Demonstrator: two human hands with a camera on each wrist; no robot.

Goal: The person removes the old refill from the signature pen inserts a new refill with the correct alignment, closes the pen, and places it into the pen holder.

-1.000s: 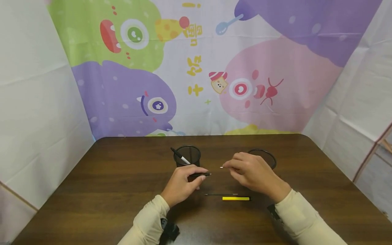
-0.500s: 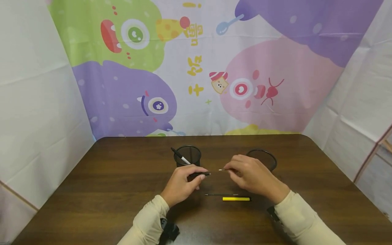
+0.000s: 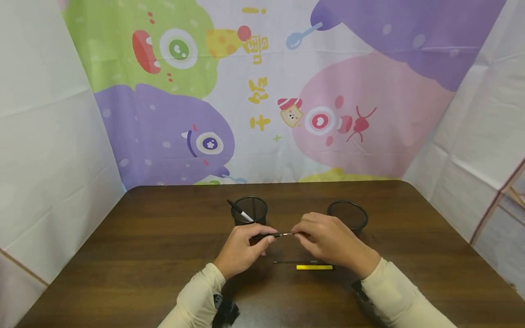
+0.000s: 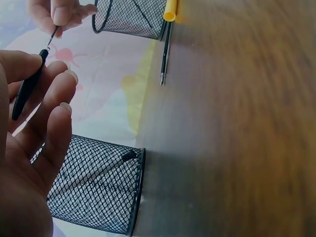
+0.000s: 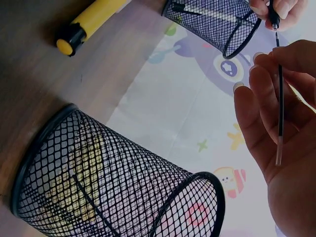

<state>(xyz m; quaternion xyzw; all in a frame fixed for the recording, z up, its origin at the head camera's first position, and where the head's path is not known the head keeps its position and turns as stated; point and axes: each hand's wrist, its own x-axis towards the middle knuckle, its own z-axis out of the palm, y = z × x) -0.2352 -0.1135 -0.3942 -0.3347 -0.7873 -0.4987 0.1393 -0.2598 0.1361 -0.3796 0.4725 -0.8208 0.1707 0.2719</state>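
Observation:
Between thumb and fingers my left hand (image 3: 244, 249) holds a black pen barrel (image 4: 30, 89), its open end pointing right. My right hand (image 3: 332, 240) pinches a thin dark pen refill (image 5: 281, 103) with a clear tail. The refill's silver tip meets the barrel's open end, in line with it; whether it has entered cannot be made out. Below the hands on the table lie a second refill (image 3: 292, 262) and a yellow highlighter (image 3: 314, 267) with a black end.
Behind my left hand stands a black mesh pen cup (image 4: 108, 210) with a black-and-white marker (image 3: 242, 212) leaning in it. Another mesh cup (image 5: 123, 168) is behind my right hand. A cartoon-printed cloth (image 3: 266, 150) hangs beyond the brown table (image 3: 164, 237).
My right hand has come down and left, bringing the refill's tip to the barrel's end. My left hand has stayed nearly still, and the view has shifted slightly.

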